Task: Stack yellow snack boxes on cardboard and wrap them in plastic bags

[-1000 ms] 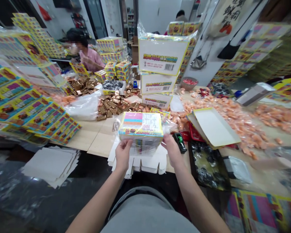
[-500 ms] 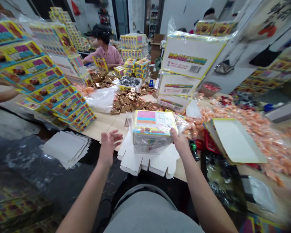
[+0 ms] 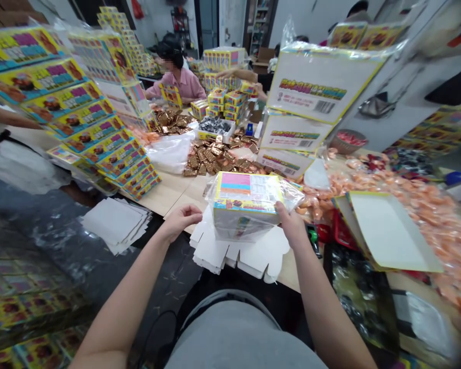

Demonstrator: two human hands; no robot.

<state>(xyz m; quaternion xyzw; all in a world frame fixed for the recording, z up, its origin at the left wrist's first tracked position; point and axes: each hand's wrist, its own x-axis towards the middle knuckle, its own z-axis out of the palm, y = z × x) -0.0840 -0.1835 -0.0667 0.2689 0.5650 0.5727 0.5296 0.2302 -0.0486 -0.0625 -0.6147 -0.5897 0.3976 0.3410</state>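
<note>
A box wrapped in clear plastic film (image 3: 246,205) stands on a pile of flat white cardboard pieces (image 3: 211,251) at the table's near edge. My right hand (image 3: 290,223) grips the wrapped box at its right side, thumb near the top edge. To the left of the box is my left hand (image 3: 182,220), its fingers drawn together in a pinch; whatever may be between them is too small to make out. Loose film sticks out at both ends of the box.
Stacked display boxes (image 3: 80,113) lean at the left, and large white-backed boxes (image 3: 322,87) rise behind on the right. Gold packets (image 3: 215,156), orange packets (image 3: 407,205) and an open tray (image 3: 392,230) lie around. A person in pink (image 3: 184,82) sits across the table.
My left hand has closed from spread fingers into a pinch beside the box. The view has shifted a little, and another person's arms now reach over the small boxes at the back.
</note>
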